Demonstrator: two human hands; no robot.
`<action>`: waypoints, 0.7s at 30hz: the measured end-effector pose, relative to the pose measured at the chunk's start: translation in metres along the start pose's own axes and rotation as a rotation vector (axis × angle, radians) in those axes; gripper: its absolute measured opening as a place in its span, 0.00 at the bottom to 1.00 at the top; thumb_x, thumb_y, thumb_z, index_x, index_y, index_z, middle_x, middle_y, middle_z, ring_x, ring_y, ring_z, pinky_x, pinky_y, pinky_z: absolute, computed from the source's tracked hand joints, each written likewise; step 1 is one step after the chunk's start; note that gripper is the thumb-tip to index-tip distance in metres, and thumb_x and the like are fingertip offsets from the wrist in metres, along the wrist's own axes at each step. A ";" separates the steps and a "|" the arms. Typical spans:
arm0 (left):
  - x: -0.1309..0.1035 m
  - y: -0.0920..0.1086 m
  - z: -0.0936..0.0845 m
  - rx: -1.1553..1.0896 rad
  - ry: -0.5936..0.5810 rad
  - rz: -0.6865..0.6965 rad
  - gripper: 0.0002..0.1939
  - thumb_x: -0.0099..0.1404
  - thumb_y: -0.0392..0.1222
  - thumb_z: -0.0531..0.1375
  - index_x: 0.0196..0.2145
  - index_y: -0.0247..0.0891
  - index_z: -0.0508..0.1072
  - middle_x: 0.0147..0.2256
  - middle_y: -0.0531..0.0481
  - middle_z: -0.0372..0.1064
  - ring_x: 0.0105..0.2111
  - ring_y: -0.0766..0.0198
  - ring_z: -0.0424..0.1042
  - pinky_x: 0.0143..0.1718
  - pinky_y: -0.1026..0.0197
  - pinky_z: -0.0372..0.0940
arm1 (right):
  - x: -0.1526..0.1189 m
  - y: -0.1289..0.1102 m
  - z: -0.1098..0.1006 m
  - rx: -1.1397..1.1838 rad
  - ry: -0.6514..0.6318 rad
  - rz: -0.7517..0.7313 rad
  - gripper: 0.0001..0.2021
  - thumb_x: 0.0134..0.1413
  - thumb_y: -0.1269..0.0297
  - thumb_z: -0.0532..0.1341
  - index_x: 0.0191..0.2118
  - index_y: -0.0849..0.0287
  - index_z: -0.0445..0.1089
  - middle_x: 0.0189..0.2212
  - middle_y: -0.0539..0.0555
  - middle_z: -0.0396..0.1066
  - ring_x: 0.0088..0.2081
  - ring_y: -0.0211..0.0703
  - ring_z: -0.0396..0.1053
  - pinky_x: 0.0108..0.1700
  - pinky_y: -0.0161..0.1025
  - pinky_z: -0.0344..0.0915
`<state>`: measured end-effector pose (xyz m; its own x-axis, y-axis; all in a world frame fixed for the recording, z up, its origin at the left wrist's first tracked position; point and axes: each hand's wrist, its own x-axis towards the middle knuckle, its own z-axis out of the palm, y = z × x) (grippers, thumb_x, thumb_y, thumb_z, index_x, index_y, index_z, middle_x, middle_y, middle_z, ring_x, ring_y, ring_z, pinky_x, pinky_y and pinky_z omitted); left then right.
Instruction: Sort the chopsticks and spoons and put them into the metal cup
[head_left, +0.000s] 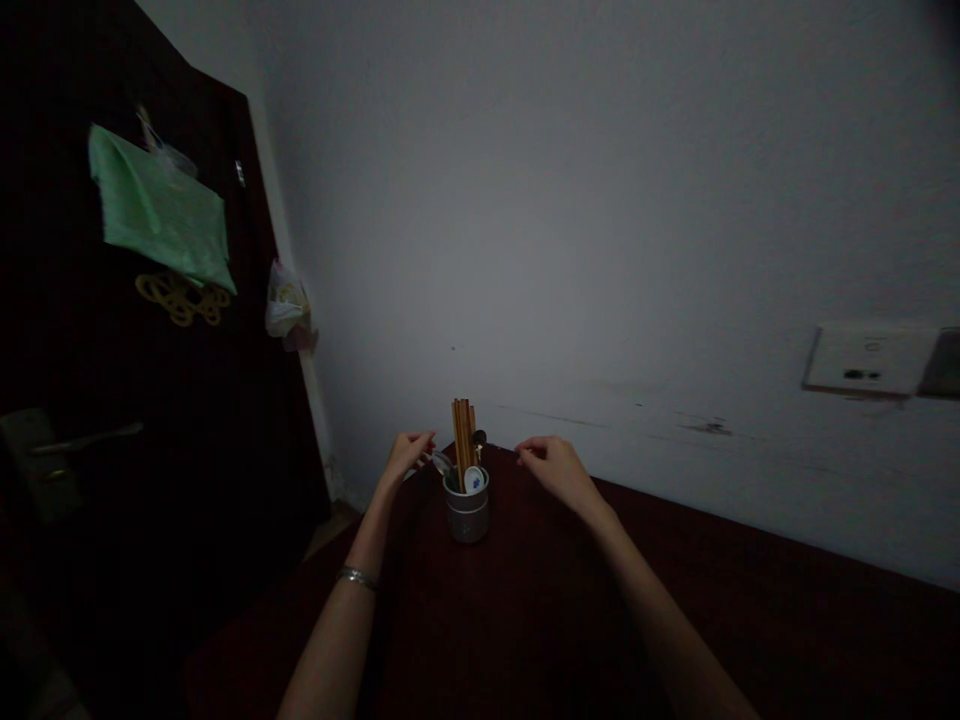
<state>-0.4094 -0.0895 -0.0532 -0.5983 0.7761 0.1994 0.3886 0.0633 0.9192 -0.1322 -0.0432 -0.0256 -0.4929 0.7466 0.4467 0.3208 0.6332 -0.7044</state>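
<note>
**Hands at the utensil cup on a dark table**

On the dark red table (570, 620), close to its far corner by the white wall (600, 200), stands a small grey utensil cup (466, 512). It looks cylindrical and upright, with a ribbed band near its base. A bundle of wooden chopsticks (463, 438) rises straight out of it, a white spoon with a blue mark (474, 480) leans at the rim, and a dark-headed utensil shows just behind the sticks.

Judging by how things lie, the work is in its middle: several pieces already stand in the cup, and one more is at its edge. The left hand (407, 455), a bracelet (357, 577) on its wrist, pinches a slim metal utensil (439, 461) whose end is at the cup's left rim; whether it rests inside cannot be told in this dim light. The right hand (551, 466) hovers just right of the cup, fingers curled loosely, gripping nothing visible.

Left of the table, a dark door (112, 450) carries a green bag (157, 210).
</note>
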 end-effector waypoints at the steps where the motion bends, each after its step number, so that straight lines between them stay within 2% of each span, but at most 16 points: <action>1: -0.001 0.006 -0.003 0.077 0.010 0.048 0.18 0.52 0.53 0.56 0.21 0.32 0.70 0.20 0.47 0.67 0.17 0.68 0.62 0.16 0.67 0.53 | -0.001 0.001 0.000 -0.007 -0.013 0.006 0.14 0.46 0.66 0.52 0.32 0.63 0.74 0.29 0.56 0.74 0.32 0.43 0.70 0.36 0.36 0.62; 4: -0.005 0.023 -0.013 0.207 0.034 0.149 0.19 0.52 0.54 0.56 0.21 0.32 0.71 0.19 0.47 0.66 0.16 0.69 0.59 0.14 0.68 0.50 | -0.002 0.003 -0.001 -0.001 -0.035 0.017 0.13 0.46 0.66 0.52 0.32 0.63 0.74 0.27 0.55 0.74 0.30 0.42 0.70 0.34 0.35 0.62; 8: -0.009 0.035 -0.026 0.330 -0.074 0.137 0.15 0.49 0.49 0.59 0.19 0.32 0.72 0.15 0.51 0.64 0.14 0.71 0.55 0.15 0.68 0.48 | -0.003 0.005 -0.004 -0.006 -0.034 0.025 0.13 0.46 0.66 0.52 0.31 0.63 0.74 0.27 0.55 0.74 0.29 0.41 0.70 0.34 0.35 0.62; 11: -0.009 0.033 -0.029 0.417 -0.119 0.066 0.14 0.48 0.47 0.60 0.15 0.33 0.71 0.12 0.52 0.60 0.13 0.72 0.53 0.15 0.67 0.46 | -0.003 0.006 -0.002 -0.033 -0.033 0.021 0.13 0.46 0.66 0.52 0.32 0.62 0.74 0.27 0.55 0.74 0.30 0.42 0.70 0.33 0.35 0.61; 15: -0.005 0.024 -0.027 0.370 -0.178 -0.005 0.14 0.48 0.48 0.60 0.19 0.32 0.73 0.18 0.49 0.66 0.14 0.72 0.54 0.15 0.67 0.46 | -0.003 0.009 0.002 -0.084 -0.036 0.010 0.13 0.46 0.65 0.53 0.33 0.62 0.74 0.27 0.56 0.74 0.29 0.42 0.69 0.32 0.35 0.60; 21: -0.007 0.020 -0.024 0.339 -0.229 -0.022 0.16 0.47 0.52 0.60 0.18 0.33 0.72 0.18 0.49 0.66 0.14 0.72 0.53 0.15 0.67 0.47 | -0.002 0.013 0.004 -0.131 -0.045 -0.004 0.13 0.48 0.66 0.52 0.33 0.61 0.74 0.27 0.55 0.73 0.29 0.41 0.69 0.32 0.35 0.60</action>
<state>-0.4142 -0.1093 -0.0277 -0.4529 0.8892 0.0649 0.6089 0.2553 0.7510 -0.1310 -0.0374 -0.0377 -0.5292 0.7361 0.4221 0.4206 0.6596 -0.6229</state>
